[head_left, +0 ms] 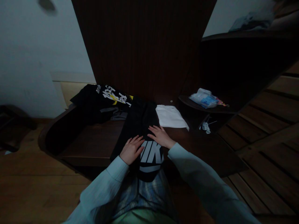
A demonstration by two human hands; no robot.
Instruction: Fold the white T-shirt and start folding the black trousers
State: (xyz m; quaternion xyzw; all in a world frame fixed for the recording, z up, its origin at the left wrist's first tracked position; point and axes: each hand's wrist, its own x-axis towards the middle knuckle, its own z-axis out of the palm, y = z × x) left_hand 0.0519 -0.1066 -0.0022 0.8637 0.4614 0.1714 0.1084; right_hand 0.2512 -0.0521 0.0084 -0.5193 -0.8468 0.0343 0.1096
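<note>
A black garment with large white lettering lies lengthwise over the dark wooden bench, its near end hanging over the front edge by my knees. My left hand rests flat on its left side, fingers spread. On the upper right part, just above the lettering, my right hand lies palm down with fingers stretched out. Neither hand grips the cloth. Right behind my right hand is a folded white garment. A black T-shirt with white and yellow print is draped over the bench's left end.
Grey folded cloth lies under the black T-shirt. At the right, a small corner shelf bears a blue and white plastic pack. A crumpled white item sits below it. A slatted wooden structure stands at the far right.
</note>
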